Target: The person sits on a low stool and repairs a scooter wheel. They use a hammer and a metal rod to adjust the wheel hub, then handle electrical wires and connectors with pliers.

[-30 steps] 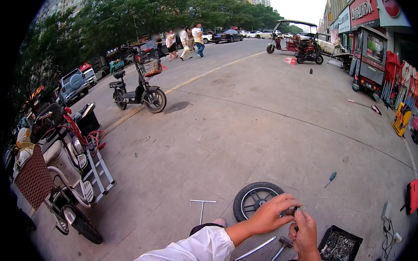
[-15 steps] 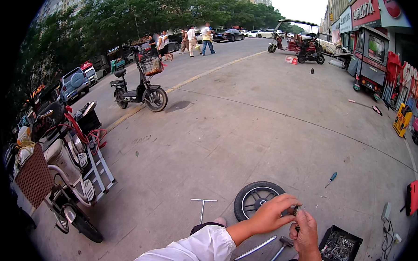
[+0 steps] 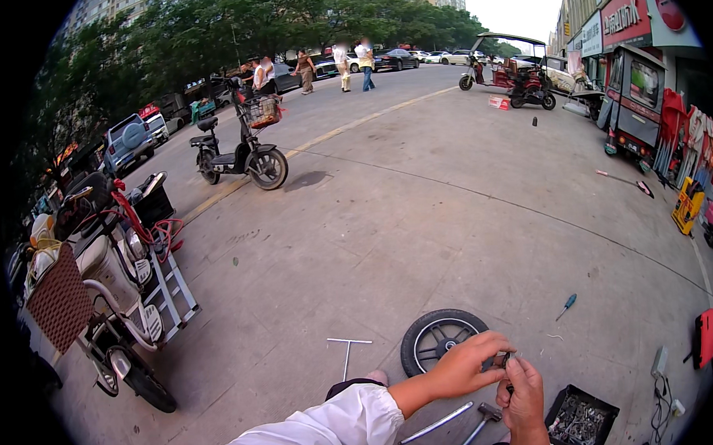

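Observation:
Just beyond my knees, my left hand [image 3: 468,366] and my right hand [image 3: 523,396] meet at the fingertips. Both are closed on a small dark part [image 3: 506,360], mostly hidden by the fingers, so its kind cannot be made out. Left of the hands, a black spoked wheel with its tyre [image 3: 416,343] lies flat on the ground, partly covered by my left hand. Below the hands lie a hammer [image 3: 477,428] and a long metal bar [image 3: 437,422]. Beside my right wrist stands a black tray [image 3: 611,409] full of small metal hardware.
A T-handle wrench [image 3: 349,352] lies left of the wheel, a blue screwdriver [image 3: 566,305] beyond it to the right. A red case [image 3: 704,338] and a power strip [image 3: 658,362] sit far right. Scooters stand left, one with a brown basket [image 3: 60,299]; people walk along the road.
The hands keep almost the same pose, with the fingertips shifting slightly around the small part. In the background, the walking people have moved along the road.

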The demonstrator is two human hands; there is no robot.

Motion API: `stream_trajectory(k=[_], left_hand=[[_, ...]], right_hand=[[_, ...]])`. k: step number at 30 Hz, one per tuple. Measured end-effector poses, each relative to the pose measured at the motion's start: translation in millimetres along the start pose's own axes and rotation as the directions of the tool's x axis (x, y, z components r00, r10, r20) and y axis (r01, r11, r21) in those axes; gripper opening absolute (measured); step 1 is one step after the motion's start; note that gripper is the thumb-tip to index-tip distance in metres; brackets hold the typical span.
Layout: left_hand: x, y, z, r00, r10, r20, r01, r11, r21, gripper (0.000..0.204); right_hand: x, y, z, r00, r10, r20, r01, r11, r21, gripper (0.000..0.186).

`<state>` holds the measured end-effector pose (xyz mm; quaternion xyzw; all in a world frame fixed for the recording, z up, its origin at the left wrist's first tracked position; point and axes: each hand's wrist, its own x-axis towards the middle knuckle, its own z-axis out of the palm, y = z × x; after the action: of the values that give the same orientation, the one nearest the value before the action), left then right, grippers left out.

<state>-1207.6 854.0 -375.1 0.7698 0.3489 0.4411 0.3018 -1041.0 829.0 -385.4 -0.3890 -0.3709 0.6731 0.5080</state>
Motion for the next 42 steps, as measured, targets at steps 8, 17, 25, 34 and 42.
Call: stream_trajectory(k=[8, 17, 25, 34, 42], left_hand=[[-1.9, 1.8, -2.1, 1.000, 0.014, -0.014, -0.015, 0.999, -0.036, 0.039], [-1.1, 3.0, -2.0, 1.000, -0.007, -0.013, 0.006, 0.998, -0.067, 0.040], [-2.6, -0.1, -6.2, 1.000, 0.001, 0.028, 0.000, 0.999, -0.038, 0.039], [-6.1, -5.2, -4.7, 1.000, -0.004, 0.015, 0.004, 1.000, 0.017, 0.042], [-4.7, -1.8, -6.8, 0.999, 0.048, -0.011, -0.048, 0.999, 0.022, 0.039]], right_hand=[[-1.9, -1.5, 5.2, 1.000, 0.013, -0.013, -0.012, 0.999, 0.050, 0.030], [-0.1, 1.2, 2.5, 1.000, 0.004, -0.010, -0.004, 1.000, 0.010, 0.028], [-0.1, 1.0, 6.8, 1.000, 0.012, -0.024, -0.011, 0.999, 0.036, 0.028], [-2.0, 1.1, 6.1, 1.000, 0.000, -0.003, -0.001, 1.000, -0.019, 0.028], [-0.6, 4.3, 6.1, 1.000, 0.003, -0.028, -0.003, 1.000, 0.009, 0.029]])
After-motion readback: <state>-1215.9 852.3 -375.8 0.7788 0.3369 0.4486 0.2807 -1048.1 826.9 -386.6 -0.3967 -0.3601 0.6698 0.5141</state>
